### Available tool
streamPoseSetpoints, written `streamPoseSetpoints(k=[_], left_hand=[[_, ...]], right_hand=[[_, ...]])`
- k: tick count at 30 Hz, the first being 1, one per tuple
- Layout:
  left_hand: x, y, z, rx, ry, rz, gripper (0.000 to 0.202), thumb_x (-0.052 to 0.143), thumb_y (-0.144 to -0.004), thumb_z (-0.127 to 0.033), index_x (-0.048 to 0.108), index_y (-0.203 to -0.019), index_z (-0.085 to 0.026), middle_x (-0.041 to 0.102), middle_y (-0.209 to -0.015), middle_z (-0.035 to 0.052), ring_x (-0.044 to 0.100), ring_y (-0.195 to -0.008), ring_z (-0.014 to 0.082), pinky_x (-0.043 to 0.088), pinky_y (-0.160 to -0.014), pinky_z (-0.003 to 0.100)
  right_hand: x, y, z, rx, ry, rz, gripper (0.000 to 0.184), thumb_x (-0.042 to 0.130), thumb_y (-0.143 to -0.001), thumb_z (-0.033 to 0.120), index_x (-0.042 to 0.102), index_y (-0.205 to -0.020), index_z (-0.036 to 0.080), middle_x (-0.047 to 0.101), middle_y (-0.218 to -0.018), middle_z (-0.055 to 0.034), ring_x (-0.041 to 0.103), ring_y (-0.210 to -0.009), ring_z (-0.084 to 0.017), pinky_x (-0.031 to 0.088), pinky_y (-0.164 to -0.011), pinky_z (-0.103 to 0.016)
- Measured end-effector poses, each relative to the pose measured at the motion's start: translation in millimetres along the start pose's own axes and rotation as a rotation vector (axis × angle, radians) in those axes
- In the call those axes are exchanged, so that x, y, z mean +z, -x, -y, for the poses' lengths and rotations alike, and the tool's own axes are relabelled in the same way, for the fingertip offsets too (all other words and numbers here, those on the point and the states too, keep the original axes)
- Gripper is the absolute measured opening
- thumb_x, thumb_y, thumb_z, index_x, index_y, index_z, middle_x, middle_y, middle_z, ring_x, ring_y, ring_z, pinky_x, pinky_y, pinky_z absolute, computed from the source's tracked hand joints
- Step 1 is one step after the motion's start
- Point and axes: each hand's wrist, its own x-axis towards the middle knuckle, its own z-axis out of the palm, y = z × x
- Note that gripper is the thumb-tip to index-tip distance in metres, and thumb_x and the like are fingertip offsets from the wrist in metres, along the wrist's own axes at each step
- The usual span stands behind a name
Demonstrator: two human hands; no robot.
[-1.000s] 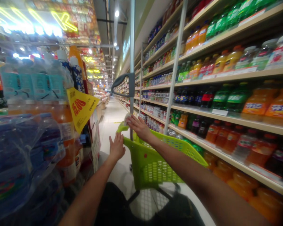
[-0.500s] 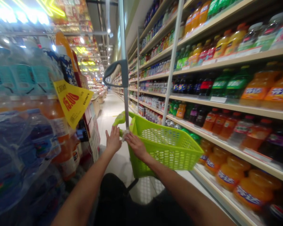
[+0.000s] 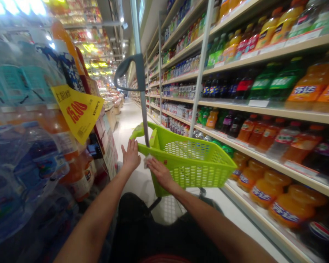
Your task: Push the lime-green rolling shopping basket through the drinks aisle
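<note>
Reaching: right grip clasping white tissue, left hand splayed against green basket.

The right hand, with its crumpled white tissue, has moved from over the green basket's handle end down to the end wall just below the rim, uncovering the pole's foot. The view has tipped downward, showing more of the basket's inside.

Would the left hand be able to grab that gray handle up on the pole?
Probably yes: the left hand is at the green basket, and nothing seems to block its way up to the gray handle.
</note>
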Motion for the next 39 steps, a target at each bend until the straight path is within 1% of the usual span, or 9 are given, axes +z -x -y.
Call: streamPoseSetpoints(k=[3, 5, 12, 14, 20, 23, 32, 35, 39], left_hand=[[1.0, 3.8, -5.9, -0.006, 0.013, -0.006, 0.076, 0.049, -0.073, -0.021, 0.017, -0.141, -0.008, 0.013, -0.150, 0.0121, 0.005, -0.138, 0.0254, 0.005, -0.109, 0.055], [1.3, 5.9, -8.7, -0.005, 0.017, -0.004, 0.076, 0.049, -0.073, -0.021, 0.017, -0.141, -0.008, 0.012, -0.150, 0.0124, 0.004, -0.138, 0.0257, 0.006, -0.109, 0.055], [0.3, 3.9, -6.7, 0.008, -0.005, -0.013, 0.073, 0.046, -0.073, -0.018, 0.020, -0.140, -0.009, 0.016, -0.150, 0.0108, 0.007, -0.138, 0.0240, 0.006, -0.110, 0.055], [-0.3, 3.0, -6.1, 0.008, -0.008, -0.013, 0.072, 0.045, -0.073, -0.018, 0.020, -0.140, -0.008, 0.016, -0.150, 0.0112, 0.008, -0.138, 0.0238, 0.006, -0.109, 0.055], [-1.3, 5.5, -14.9, -0.012, 0.001, -0.011, 0.073, 0.045, -0.072, -0.018, 0.019, -0.140, -0.006, 0.015, -0.150, 0.0119, 0.008, -0.138, 0.0245, 0.006, -0.110, 0.054], [0.2, 8.6, -22.7, 0.028, 0.001, -0.008, 0.073, 0.045, -0.072, -0.018, 0.020, -0.140, -0.007, 0.014, -0.150, 0.0108, 0.007, -0.138, 0.0238, 0.004, -0.110, 0.053], [2.9, 6.5, -21.7, 0.044, -0.009, 0.027, 0.073, 0.044, -0.073, -0.018, 0.018, -0.141, -0.008, 0.013, -0.150, 0.0095, 0.005, -0.138, 0.0248, 0.003, -0.110, 0.054], [2.6, 6.0, -23.6, 0.024, -0.011, 0.029, 0.073, 0.043, -0.073, -0.019, 0.019, -0.140, -0.006, 0.013, -0.150, 0.0108, 0.007, -0.138, 0.0254, 0.004, -0.110, 0.055], [1.0, 7.8, -35.5, 0.070, -0.013, -0.019, 0.072, 0.043, -0.074, -0.020, 0.019, -0.140, -0.006, 0.013, -0.150, 0.0121, 0.006, -0.138, 0.0252, 0.004, -0.110, 0.055]], right_hand=[[-18.1, -28.3, -8.9, 0.103, -0.006, -0.082, 0.043, 0.036, -0.086, 0.004, 0.050, -0.125, 0.016, 0.045, -0.135, -0.0092, 0.024, -0.134, -0.020, 0.033, -0.104, -0.043], [-18.6, -29.6, -13.3, 0.102, -0.008, -0.070, 0.042, 0.035, -0.087, 0.004, 0.051, -0.124, 0.016, 0.046, -0.135, -0.0093, 0.023, -0.134, -0.020, 0.034, -0.104, -0.042], [24.8, 47.3, -8.4, -0.006, 0.003, 0.117, 0.037, 0.034, -0.088, 0.007, 0.058, -0.115, 0.016, 0.054, -0.127, -0.0107, 0.037, -0.128, -0.021, 0.045, -0.092, -0.043], [27.5, 55.6, -6.3, -0.024, -0.020, 0.132, 0.037, 0.033, -0.088, 0.007, 0.059, -0.113, 0.017, 0.056, -0.125, -0.0110, 0.038, -0.127, -0.020, 0.047, -0.090, -0.042], [-8.2, 4.3, -11.0, 0.116, -0.068, -0.052, 0.045, 0.034, -0.086, 0.004, 0.048, -0.127, 0.015, 0.043, -0.137, -0.0098, 0.020, -0.135, -0.019, 0.034, -0.104, -0.043], [-15.4, -13.4, -17.8, 0.161, -0.077, -0.079, 0.047, 0.034, -0.084, 0.002, 0.047, -0.128, 0.016, 0.042, -0.138, -0.0087, 0.020, -0.136, -0.018, 0.030, -0.107, -0.043], [19.2, 54.6, -8.5, 0.146, -0.071, 0.185, 0.038, 0.042, -0.082, 0.002, 0.056, -0.116, 0.012, 0.052, -0.128, -0.0139, 0.033, -0.130, -0.021, 0.041, -0.098, -0.043], [8.5, 44.3, -10.1, 0.150, -0.072, 0.128, 0.042, 0.039, -0.083, 0.002, 0.053, -0.121, 0.013, 0.049, -0.132, -0.0118, 0.028, -0.133, -0.020, 0.039, -0.100, -0.042], [-13.2, 1.9, -21.6, 0.212, -0.051, -0.061, 0.046, 0.035, -0.085, 0.004, 0.047, -0.127, 0.015, 0.040, -0.139, -0.0091, 0.019, -0.136, -0.018, 0.031, -0.107, -0.041]])
